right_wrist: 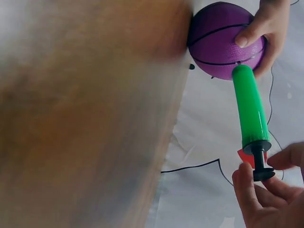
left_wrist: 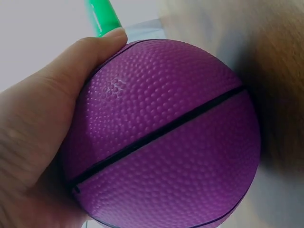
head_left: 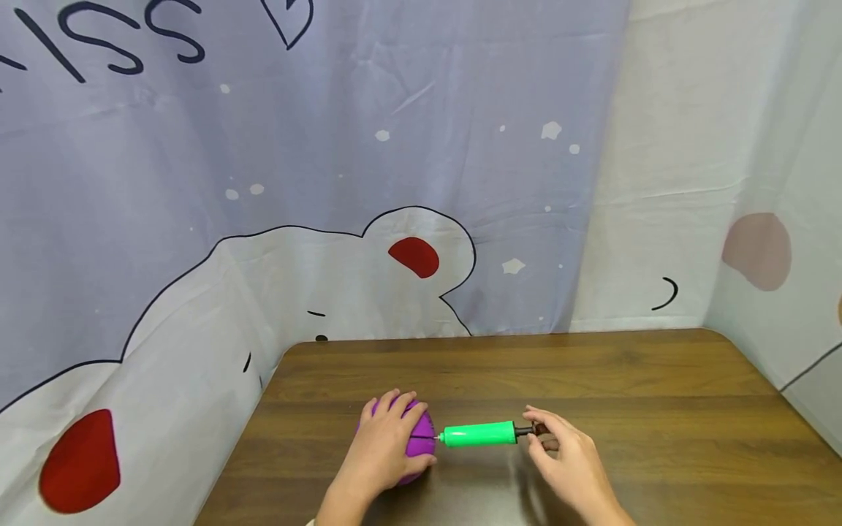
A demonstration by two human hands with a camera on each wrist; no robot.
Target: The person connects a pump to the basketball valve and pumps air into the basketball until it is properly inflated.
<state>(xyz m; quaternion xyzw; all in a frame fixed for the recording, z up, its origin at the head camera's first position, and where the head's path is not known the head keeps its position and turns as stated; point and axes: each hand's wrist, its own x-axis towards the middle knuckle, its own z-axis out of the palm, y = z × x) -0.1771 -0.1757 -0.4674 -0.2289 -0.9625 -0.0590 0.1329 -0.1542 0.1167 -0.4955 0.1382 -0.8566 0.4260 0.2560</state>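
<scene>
A small purple basketball (head_left: 423, 446) with black seams and a pebbled surface sits on the wooden table. My left hand (head_left: 381, 447) grips it from above, fingers spread over the top and thumb on the near side. From the ball's right side a green hand pump (head_left: 480, 434) sticks out level, its thin needle tip at the ball. The pump's black plunger handle (right_wrist: 264, 174) lies between the thumb and fingers of my right hand (head_left: 569, 459), which holds it. A short length of black rod shows between barrel and handle.
The brown wood-grain table (head_left: 631, 380) extends around both hands, with rounded back corners. Behind it hangs a pale curtain (head_left: 500, 190) printed with cartoon bears, stars and lettering, which also covers the sides.
</scene>
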